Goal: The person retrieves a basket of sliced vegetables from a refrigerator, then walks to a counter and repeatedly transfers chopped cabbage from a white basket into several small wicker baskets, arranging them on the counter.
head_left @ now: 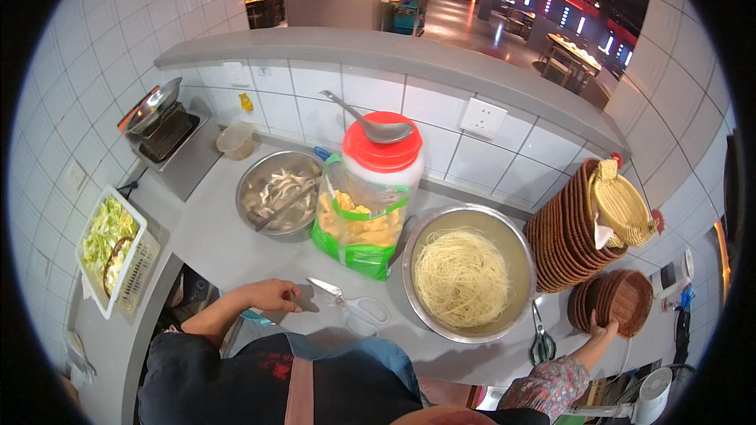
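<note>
My left hand (273, 296), empty with loosely curled fingers, is just left of white-handled scissors (348, 302) on the grey counter. My right hand (603, 330) grips the near rim of a brown woven basket (631, 307) in a short nested stack; its fingers are partly hidden. Left of that stack lie dark green-handled scissors (541, 339). Between my hands stands a large steel bowl (411, 283) of pale thin noodles (463, 277). Behind the white scissors stands a green-and-clear plastic bag (359, 227) of yellow pieces, against a red-lidded jar (384, 159) with a steel ladle (387, 131) on top.
A steel bowl (242, 189) holds pale strips in liquid and a dark utensil. A white plastic basket (142, 230) of chopped greens is at far left, near a metal appliance (177, 153). At right rise a tall stack of brown baskets (564, 230) and a small white fan (654, 386).
</note>
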The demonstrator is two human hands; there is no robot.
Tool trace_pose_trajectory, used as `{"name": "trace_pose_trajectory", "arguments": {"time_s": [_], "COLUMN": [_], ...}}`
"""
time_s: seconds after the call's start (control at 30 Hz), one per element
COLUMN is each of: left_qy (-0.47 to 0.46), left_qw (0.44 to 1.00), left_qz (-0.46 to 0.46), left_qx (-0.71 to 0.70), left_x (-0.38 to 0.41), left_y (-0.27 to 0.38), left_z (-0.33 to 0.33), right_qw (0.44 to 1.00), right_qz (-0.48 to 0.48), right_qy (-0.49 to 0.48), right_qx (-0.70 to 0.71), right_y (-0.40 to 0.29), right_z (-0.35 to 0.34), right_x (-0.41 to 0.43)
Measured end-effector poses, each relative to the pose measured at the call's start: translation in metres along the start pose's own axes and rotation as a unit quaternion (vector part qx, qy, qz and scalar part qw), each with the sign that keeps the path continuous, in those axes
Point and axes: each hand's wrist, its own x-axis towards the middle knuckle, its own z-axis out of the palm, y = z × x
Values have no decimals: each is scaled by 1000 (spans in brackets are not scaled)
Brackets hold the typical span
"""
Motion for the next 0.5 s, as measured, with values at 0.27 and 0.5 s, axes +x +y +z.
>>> {"name": "trace_pose_trajectory", "arguments": {"time_s": [0.27,0.5], "left_qy": [32,22], "left_qw": [999,993], "left_qz": [17,114], "left_qx": [-4,-8], "left_x": [-14,-28], "left_y": [-12,-60], "left_z": [9,49], "right_qw": [992,989], "right_qz": [-65,-125], "right_qy": [74,-26], "right_qx": [73,-79], "right_y": [-20,23], "right_z": [-50,47], "right_x": [-65,-288]}}
